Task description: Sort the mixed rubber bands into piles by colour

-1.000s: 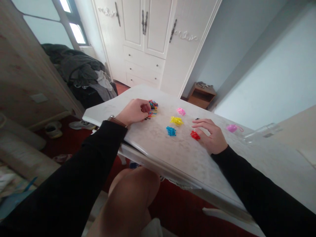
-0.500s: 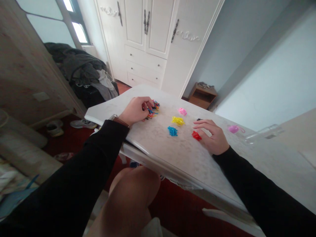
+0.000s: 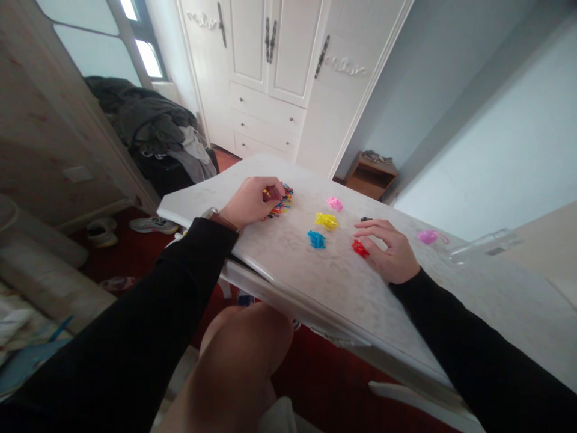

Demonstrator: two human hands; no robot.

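Note:
My left hand (image 3: 255,201) is over a mixed pile of small multicoloured pieces (image 3: 283,204), thin and loop-like, perhaps rubber bands. Its thumb and fingers are curled together in a pinch; a bit of yellow shows at the fingers, but what they hold is unclear. My right hand (image 3: 385,249) rests on the table with fingers apart, its thumb beside a red pile (image 3: 360,248). Just beyond its fingertips lies a black pile (image 3: 366,219), partly hidden. Between the hands are a blue pile (image 3: 317,239), a yellow pile (image 3: 327,221) and a pink pile (image 3: 335,204).
On the white table (image 3: 306,282), right of my right hand, lie a pink-purple pouch-like thing (image 3: 428,236) and a clear plastic container (image 3: 482,245). A white wardrobe (image 3: 279,102) stands behind, with a small wooden cabinet (image 3: 372,174). Clothes (image 3: 153,126) are heaped at left.
The fingers of my left hand have drawn closer together over the mixed pile. My right hand has stayed in place, and the whole view has shifted very slightly.

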